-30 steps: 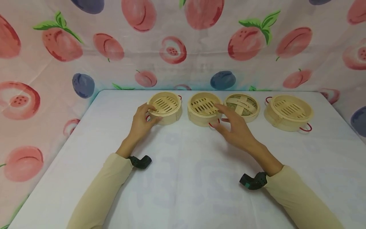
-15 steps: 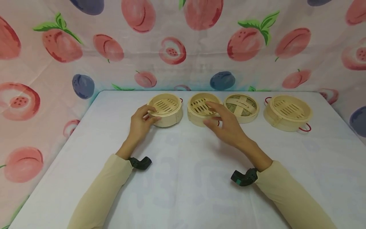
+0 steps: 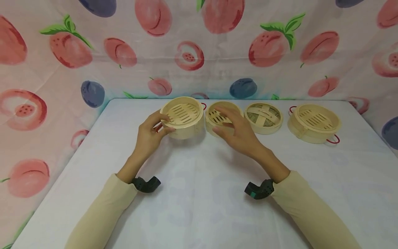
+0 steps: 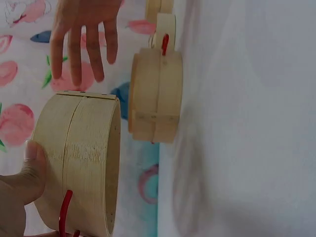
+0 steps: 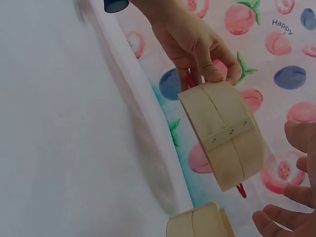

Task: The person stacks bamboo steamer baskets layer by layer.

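My left hand (image 3: 149, 133) grips the near-left rim of a round bamboo steamer basket (image 3: 188, 131), thumb outside and fingers over the edge. The basket has a slatted floor and red side handles. Both wrist views show this basket (image 4: 81, 153) raised off the table and tilted. My right hand (image 3: 244, 136) hovers in front of a second steamer basket (image 3: 210, 127), hiding part of it. Its fingers are spread and relaxed, holding nothing. In the right wrist view, the right hand's fingers (image 5: 284, 217) appear at the right edge, apart from the lifted basket (image 5: 224, 138).
A woven bamboo steamer lid (image 3: 263, 119) with a strap handle lies right of the second basket. Farther right stands another steamer basket (image 3: 312, 133) with red handles. All rest along the back of the white-covered table (image 3: 192, 200), before a fruit-print cloth (image 3: 217, 55).
My left hand has lifted the leftmost basket off the table and shifted it slightly right. My right hand has moved left, across the front of the second basket.
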Demonstrator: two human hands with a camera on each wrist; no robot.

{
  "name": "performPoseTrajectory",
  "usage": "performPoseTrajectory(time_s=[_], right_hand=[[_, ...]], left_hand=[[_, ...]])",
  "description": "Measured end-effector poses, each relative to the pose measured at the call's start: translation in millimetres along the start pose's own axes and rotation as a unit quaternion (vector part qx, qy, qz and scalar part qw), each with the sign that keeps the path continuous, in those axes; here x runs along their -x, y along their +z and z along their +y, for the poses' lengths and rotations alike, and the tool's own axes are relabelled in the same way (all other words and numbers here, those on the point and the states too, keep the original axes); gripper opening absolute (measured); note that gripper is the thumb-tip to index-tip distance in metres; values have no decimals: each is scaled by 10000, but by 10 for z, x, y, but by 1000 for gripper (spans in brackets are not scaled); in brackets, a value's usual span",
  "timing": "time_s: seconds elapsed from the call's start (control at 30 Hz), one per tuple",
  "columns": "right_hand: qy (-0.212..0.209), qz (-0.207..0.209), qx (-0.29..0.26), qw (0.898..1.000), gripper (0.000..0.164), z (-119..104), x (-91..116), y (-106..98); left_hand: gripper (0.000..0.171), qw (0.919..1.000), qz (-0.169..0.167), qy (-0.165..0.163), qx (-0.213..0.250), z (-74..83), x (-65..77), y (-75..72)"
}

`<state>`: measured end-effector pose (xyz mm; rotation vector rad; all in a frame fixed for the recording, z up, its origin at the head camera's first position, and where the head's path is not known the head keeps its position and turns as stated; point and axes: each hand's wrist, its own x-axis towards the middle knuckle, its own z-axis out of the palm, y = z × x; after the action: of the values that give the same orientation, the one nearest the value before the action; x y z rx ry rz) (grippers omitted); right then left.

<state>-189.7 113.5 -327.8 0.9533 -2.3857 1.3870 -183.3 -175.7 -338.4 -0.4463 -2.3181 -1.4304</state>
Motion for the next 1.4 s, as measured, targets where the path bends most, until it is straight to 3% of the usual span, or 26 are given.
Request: performPoseTrajectory(time_s=[0.3,0.53,0.73,0.87,1.1,1.4], right_hand=[[-315,-26,-51,9995,61,-86,-14,-5],[-503,58,-83,9987,65,-145,43,-51],[-667,-67,-340,9972,68,-138,117,-72],[-556,-217,-304,9978,69,-131,208,-78],[-211,-520,-387,9977,68,-145,383,-60],[-42,-558,-452,9974,65,-103,566,-18]], left_hand=[[24,9973,-406,107,601,258,119,-44],[24,9922,-803,142,940,329,187,-88],[26,9849,-1217,403,1165,314,222,-100],[26,9781,-1463,589,1358,278,241,-88],[26,9695,-1876,556,1479,206,290,-46],[28,9525,-2343,604,1847,84,342,51]])
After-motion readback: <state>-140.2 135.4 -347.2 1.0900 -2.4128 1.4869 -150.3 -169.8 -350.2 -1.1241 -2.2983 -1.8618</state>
